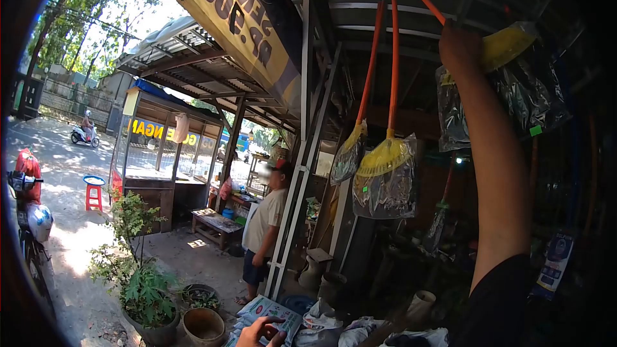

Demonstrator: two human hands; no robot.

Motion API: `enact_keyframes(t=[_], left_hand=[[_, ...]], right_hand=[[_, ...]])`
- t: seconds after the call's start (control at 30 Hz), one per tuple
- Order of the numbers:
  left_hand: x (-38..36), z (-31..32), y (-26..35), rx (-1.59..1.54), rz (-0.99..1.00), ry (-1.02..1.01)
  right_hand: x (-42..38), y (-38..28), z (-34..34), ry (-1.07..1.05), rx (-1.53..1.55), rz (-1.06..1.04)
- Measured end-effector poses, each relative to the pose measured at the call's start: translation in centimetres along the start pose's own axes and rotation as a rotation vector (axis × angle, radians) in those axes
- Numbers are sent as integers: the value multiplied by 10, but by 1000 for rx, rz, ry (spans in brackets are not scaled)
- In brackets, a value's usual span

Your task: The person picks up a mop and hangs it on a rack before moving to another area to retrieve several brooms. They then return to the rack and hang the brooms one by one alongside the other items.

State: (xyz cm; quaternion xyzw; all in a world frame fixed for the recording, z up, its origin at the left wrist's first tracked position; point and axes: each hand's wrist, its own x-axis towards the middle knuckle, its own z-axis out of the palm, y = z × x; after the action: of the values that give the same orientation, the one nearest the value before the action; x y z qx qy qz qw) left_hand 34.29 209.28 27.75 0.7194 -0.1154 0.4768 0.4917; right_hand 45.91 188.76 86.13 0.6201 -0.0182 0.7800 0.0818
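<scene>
My right hand (460,51) is raised high at the upper right, its fingers wrapped round the orange handle of a broom (511,48) just above the yellow head. Clear plastic with a green sticker covers this broom's bristles, and its handle slants up to the left. Two more wrapped brooms with orange handles hang to the left, a larger one (385,170) and a smaller one (350,151). Low at the bottom edge, my left hand (262,333) has its fingers loosely bent and apart, beside printed plastic packs (273,313). Nothing shows in it.
A person in a beige shirt (265,215) stands beyond a metal post (299,167). Potted plants (151,299) and an empty round pot (204,326) stand at lower left. White sacks (321,321) lie below. A wooden stall (167,154) and parked motorbike (32,225) are farther left.
</scene>
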Motion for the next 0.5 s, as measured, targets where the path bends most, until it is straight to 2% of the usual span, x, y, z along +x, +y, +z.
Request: enact_keyframes(t=[0.43,0.5], left_hand=[[-3,2,-20,-28,41,-23],[-2,-1,-11,-98,-75,-63]], right_hand=[[-12,6,-9,-71,-93,-10],[-14,6,-10,-90,-50,18]])
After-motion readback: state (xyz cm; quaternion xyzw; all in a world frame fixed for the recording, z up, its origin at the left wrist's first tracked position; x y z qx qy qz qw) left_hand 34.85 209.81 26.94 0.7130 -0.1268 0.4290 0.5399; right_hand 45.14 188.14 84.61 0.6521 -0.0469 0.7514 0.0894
